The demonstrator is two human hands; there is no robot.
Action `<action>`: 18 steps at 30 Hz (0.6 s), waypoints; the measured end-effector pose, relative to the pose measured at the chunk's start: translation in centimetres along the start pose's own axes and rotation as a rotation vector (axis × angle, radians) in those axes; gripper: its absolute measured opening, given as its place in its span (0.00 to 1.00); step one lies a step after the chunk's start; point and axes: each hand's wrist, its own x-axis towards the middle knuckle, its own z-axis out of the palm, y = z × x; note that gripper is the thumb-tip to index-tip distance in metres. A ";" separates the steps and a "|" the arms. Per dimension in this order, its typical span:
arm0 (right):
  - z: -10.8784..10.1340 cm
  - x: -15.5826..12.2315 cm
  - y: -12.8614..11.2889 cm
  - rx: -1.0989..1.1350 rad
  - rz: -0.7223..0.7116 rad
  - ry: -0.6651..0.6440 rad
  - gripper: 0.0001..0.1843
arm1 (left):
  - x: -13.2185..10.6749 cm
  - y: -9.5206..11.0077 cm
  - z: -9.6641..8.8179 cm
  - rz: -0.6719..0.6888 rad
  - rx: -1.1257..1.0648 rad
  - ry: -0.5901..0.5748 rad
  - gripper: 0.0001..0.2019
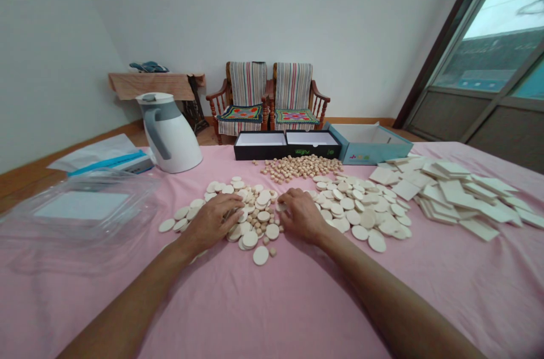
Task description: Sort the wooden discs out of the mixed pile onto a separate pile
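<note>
Where the two hands meet the work, a mixed pile (263, 216) of pale discs (260, 255) and small tan pieces (272, 252) lies loose near the middle of the pink-covered counter (263, 313). The discs are thin, flat and round, cream-coloured with a plain, wood-like face; some lie level, while others overlap or lean on their neighbours. The tan pieces are darker and chunkier, gathered mostly through the pile's centre, too small to tell whether cubes or beads. The left hand (216, 216) reaches over the pile's left part, its grip loosely cupped with the fingers curved. The right hand (301, 213) bends its fingers at the pile's right edge, beside a disc. Whether either grip pinches a piece, I cannot tell. Beyond the hands lies a bead-like heap (302, 167) of similar tan bits; to the right spreads a disc heap (361, 206), then square tiles (457, 190).
</note>
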 end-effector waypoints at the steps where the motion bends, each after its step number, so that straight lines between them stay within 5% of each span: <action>1: -0.5 -0.1 0.2 -0.053 0.057 0.030 0.11 | 0.0 0.0 0.0 -0.001 0.002 0.000 0.13; 9: -3.7 -1.2 3.9 -0.410 0.540 0.300 0.16 | 0.0 0.0 0.1 -0.010 -0.006 -0.013 0.12; 12: -3.0 -1.2 3.8 -0.346 0.444 0.295 0.17 | 0.0 0.0 0.0 -0.009 -0.008 -0.016 0.13; 18: -0.4 0.4 1.5 -0.093 0.149 0.050 0.18 | 0.0 0.1 0.0 -0.010 -0.022 -0.015 0.12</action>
